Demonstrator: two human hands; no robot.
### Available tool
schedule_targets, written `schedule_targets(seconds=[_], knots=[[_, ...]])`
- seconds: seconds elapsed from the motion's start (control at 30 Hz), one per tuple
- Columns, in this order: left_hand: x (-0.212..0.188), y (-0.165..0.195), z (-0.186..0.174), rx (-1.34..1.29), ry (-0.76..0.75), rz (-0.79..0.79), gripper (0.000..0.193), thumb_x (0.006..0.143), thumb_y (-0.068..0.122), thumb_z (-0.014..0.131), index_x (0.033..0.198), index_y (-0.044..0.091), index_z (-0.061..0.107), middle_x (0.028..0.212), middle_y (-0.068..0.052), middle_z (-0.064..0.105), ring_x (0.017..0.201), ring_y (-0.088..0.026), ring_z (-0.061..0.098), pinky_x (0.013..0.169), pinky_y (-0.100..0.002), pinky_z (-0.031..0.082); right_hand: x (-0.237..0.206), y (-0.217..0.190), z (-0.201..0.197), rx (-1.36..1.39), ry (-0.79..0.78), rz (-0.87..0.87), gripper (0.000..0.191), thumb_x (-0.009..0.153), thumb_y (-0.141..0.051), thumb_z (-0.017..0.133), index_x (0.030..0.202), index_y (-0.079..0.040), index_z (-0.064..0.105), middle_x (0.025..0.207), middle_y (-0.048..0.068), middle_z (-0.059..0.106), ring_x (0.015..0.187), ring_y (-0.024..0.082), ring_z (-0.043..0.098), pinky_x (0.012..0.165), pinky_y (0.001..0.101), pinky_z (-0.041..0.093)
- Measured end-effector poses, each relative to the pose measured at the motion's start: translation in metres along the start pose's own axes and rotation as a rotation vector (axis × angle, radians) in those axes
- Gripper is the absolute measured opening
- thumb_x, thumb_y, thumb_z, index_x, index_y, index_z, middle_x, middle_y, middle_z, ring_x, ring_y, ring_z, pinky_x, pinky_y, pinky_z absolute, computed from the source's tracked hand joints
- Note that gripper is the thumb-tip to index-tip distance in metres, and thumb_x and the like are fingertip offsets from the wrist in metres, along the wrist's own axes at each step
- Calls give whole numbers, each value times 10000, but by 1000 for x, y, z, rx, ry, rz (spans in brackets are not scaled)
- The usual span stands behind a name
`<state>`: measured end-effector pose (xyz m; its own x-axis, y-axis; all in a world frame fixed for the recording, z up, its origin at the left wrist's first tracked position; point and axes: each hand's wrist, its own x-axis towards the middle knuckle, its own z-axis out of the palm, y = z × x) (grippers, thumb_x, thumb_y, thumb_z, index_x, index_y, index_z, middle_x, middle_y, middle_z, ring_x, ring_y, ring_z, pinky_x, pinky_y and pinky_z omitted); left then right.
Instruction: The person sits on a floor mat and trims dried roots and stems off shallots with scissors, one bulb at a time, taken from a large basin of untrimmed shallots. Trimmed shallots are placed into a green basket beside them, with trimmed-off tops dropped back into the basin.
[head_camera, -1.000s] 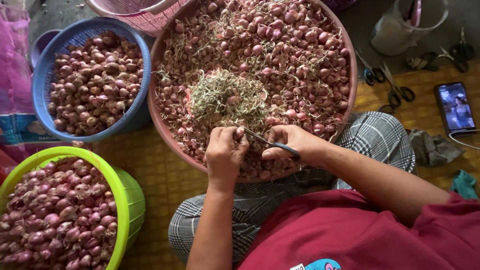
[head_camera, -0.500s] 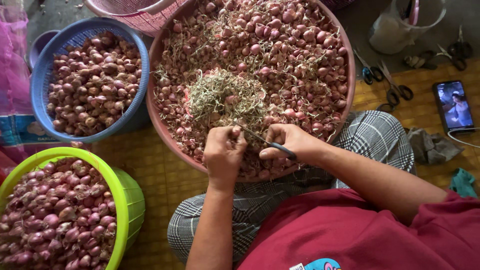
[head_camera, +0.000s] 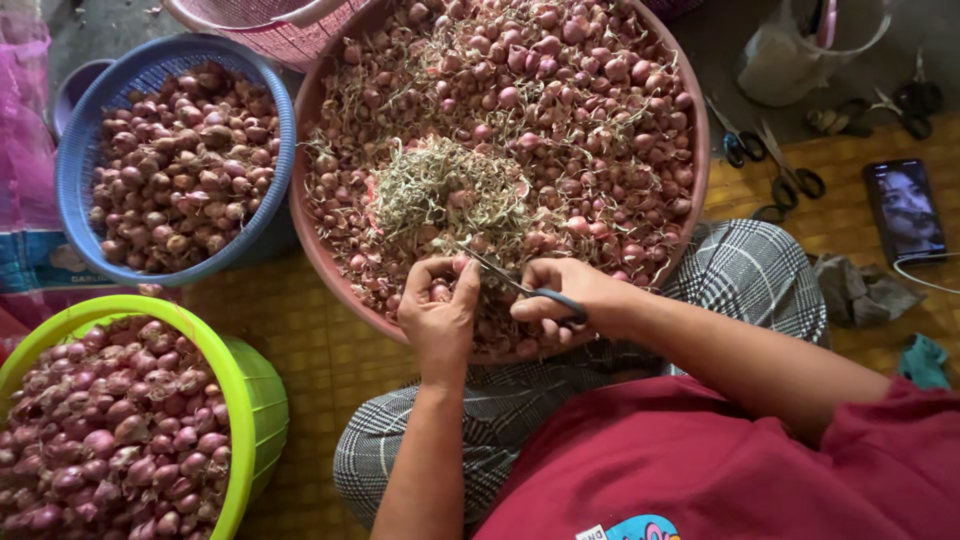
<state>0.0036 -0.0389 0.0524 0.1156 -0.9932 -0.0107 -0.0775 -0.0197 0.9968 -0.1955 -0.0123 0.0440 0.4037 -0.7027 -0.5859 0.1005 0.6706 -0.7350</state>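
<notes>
Our left hand (head_camera: 440, 310) fingers pinched shut on a shallot (head_camera: 440, 293) at the near rim of the big pink basin (head_camera: 320, 250). Right hand (head_camera: 565, 300) fingers curled tight through scissors (head_camera: 520, 285), blades touching that shallot.

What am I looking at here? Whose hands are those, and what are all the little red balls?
The picture comes from a camera worn on a person's head, so you look down just as they do. They sit cross-legged on a woven yellow mat.

The little red balls are shallots, small onions. A big reddish basin in front of the person is full of them, with a heap of cut dry roots in the middle. A blue basket and a green basket also hold shallots.

The left hand pinches one shallot. The right hand holds scissors, blades pointing at it.

On the right lie spare scissors and a phone.
</notes>
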Motion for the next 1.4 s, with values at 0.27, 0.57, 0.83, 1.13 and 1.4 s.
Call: schedule_targets(seconds=[0.27,0.57,0.83,1.13,1.4], knots=[[5,-10,-4,-144,-13,-50,130,884,57,826,950,38,716,832,101,614,629,60,380,535,-120,284,1,-1,2,-7,22,-73,369,796,-265,845,919,-65,561,581,23,611,448,93,556,376,252,387],[3,-8,-4,-14,-21,23,123,863,48,811,968,47,745,853,114,644,643,61,381,556,-115,312,7,2,-3,-161,36,-114,423,768,-314,867,926,-55,573,620,29,666,491,99,623,425,243,440],[8,-7,-18,-465,-70,-240,86,919,77,663,1000,68,692,865,-9,757,522,18,474,437,-149,348,10,6,-8,-157,41,-172,440,767,-304,889,950,-45,584,633,35,646,502,91,603,441,235,437],[15,-3,-52,-942,-199,-329,75,967,124,621,1014,70,640,809,-82,705,562,-93,589,441,-220,436,-16,-11,6,-189,-52,-170,473,760,-317,870,998,-45,565,745,49,741,613,101,678,500,245,499],[20,-5,-38,63,-67,-54,188,943,121,716,1124,71,733,832,-35,714,626,-45,562,491,-198,400,-19,-37,23,-921,482,-581,538,702,-394,909,1064,-96,645,790,62,714,713,173,710,679,337,561]])
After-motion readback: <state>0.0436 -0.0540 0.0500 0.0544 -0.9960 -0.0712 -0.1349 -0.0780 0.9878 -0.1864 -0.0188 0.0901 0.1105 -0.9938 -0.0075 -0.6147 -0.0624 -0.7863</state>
